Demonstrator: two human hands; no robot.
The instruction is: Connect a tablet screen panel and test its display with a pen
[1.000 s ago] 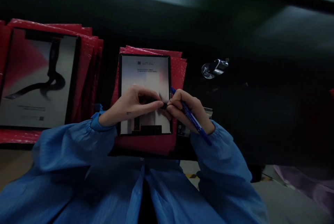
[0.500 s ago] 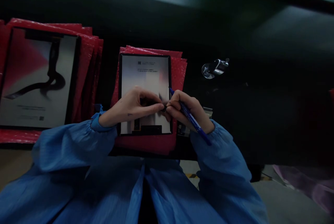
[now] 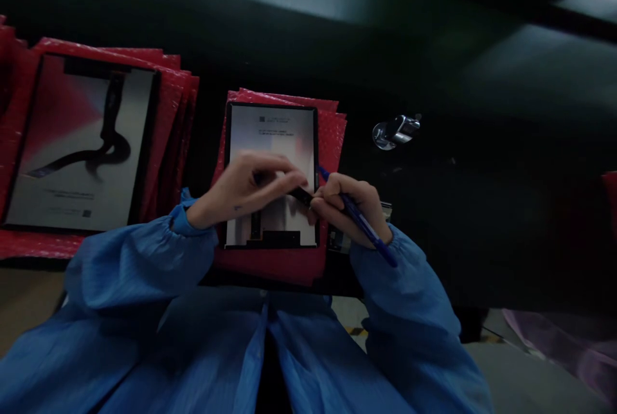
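Note:
A tablet-sized display panel point(image 3: 270, 117) lies pale side up under my hands. Its black flex cable point(image 3: 303, 196) rises from the lower edge and passes behind my left hand point(image 3: 245, 190). The left thumb and fingers close around the cable's middle, which they partly hide. My right hand point(image 3: 354, 207) pinches the cable's tip between thumb and forefinger, over the panel's right edge. A blue pen point(image 3: 366, 229) is also tucked in that hand, slanting from upper left to lower right. Whether the tip bears a small part is too dark to tell.
Red bubble-wrap sleeves point(image 3: 332, 128) lie beneath the panel. At left, another display panel point(image 3: 72, 186) with a loose cable rests on more red sleeves point(image 3: 166, 118). A shiny metal object point(image 3: 398, 132) stands right of centre on the dark table point(image 3: 463, 227). A small pale item point(image 3: 385, 209) is partly hidden behind my right wrist.
My left thumb and fingertips have shifted slightly up and away from the right fingers, baring more of the cable between them. The right hand keeps the pen and the tip. The view has shifted a little.

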